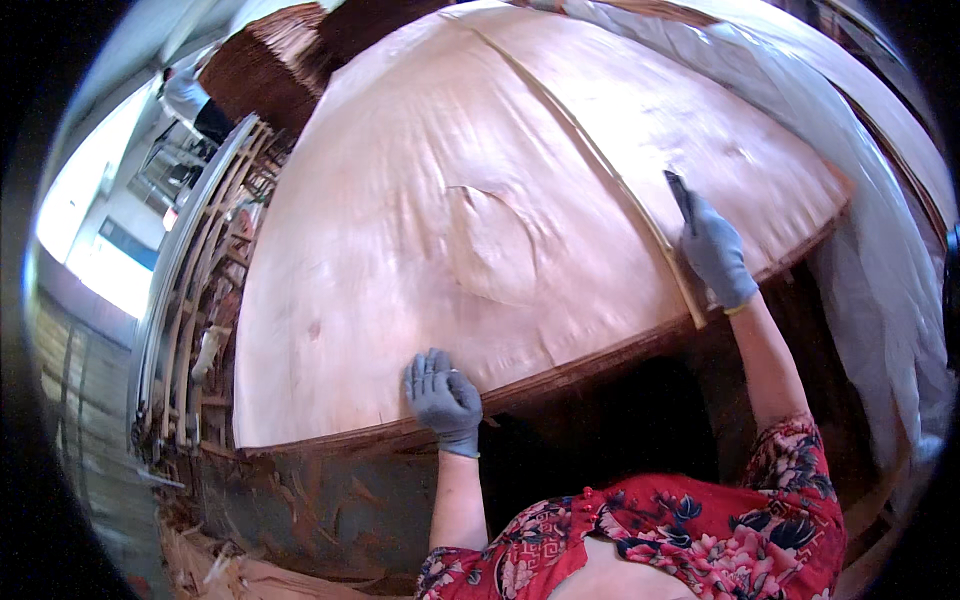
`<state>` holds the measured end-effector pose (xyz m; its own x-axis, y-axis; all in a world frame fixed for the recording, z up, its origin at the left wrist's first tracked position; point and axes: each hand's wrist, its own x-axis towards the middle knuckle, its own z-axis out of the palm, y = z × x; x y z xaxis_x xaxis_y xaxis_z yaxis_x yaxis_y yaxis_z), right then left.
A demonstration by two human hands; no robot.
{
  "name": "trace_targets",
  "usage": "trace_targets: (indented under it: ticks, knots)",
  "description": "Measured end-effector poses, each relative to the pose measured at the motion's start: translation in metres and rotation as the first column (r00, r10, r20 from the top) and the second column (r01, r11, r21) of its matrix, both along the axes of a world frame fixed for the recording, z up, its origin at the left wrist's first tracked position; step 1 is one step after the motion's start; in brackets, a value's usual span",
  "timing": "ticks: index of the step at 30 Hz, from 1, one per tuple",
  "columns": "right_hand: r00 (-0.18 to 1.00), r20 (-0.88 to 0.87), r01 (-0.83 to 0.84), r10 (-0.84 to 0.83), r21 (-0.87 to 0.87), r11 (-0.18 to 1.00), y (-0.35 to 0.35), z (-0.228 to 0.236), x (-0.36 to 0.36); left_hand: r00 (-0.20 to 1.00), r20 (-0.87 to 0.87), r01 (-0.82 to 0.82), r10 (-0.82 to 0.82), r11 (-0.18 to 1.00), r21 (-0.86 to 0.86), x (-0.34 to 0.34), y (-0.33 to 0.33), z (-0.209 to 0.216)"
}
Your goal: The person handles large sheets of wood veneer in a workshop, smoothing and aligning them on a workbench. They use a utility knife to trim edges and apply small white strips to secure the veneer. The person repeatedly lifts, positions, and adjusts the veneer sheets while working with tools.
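Observation:
A large pale wood veneer sheet lies over a stack in front of me, with a torn, lifted patch near its middle. Down its right part runs a long narrow veneer strip, its close end jutting past the front edge. My left hand, in a grey glove, rests on the sheet at the front edge, fingers stretched out and holding nothing. Just right of the strip, my gloved right hand is closed round a dark, flat, narrow tool; its exact kind is not clear.
Left of the stack stands a slatted wooden rack. Whitish plastic sheeting drapes along the right. Brown veneer stacks rise at the far left, near another person. Veneer scraps litter the floor at lower left.

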<state>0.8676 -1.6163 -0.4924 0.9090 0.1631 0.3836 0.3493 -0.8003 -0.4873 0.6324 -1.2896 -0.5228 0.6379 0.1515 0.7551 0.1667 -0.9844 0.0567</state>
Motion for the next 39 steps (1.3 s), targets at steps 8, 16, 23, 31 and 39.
trace_targets:
  ticks: [8, 16, 23, 31, 39]
  knots:
    - [0.931, -0.319, -0.177, 0.179, 0.036, 0.984, 0.006, 0.044, -0.029, 1.0, 0.01, 0.015, -0.015, 1.0, -0.002, 0.008, -0.001, -0.002]
    - [0.787, -0.387, -0.377, 0.48, 0.314, 0.871, 0.078, 0.049, -0.025, 0.998, 0.052, 0.026, -0.028, 0.999, 0.047, 0.012, -0.007, -0.016]
    - [0.826, -0.304, -0.436, 0.475, 0.191, 0.88, 0.135, 0.012, -0.015, 0.998, -0.042, 0.042, -0.044, 0.998, -0.042, 0.017, -0.015, -0.016]
    - [0.919, 0.04, -0.394, 0.392, 0.123, 0.911, 0.117, 0.011, -0.035, 0.977, -0.206, 0.01, -0.047, 0.984, -0.177, 0.006, 0.014, -0.002]
    - [0.861, 0.503, -0.194, -0.075, 0.461, 0.866, 0.041, -0.001, -0.06, 0.967, -0.224, -0.039, -0.124, 0.792, -0.609, 0.0, -0.028, 0.055]
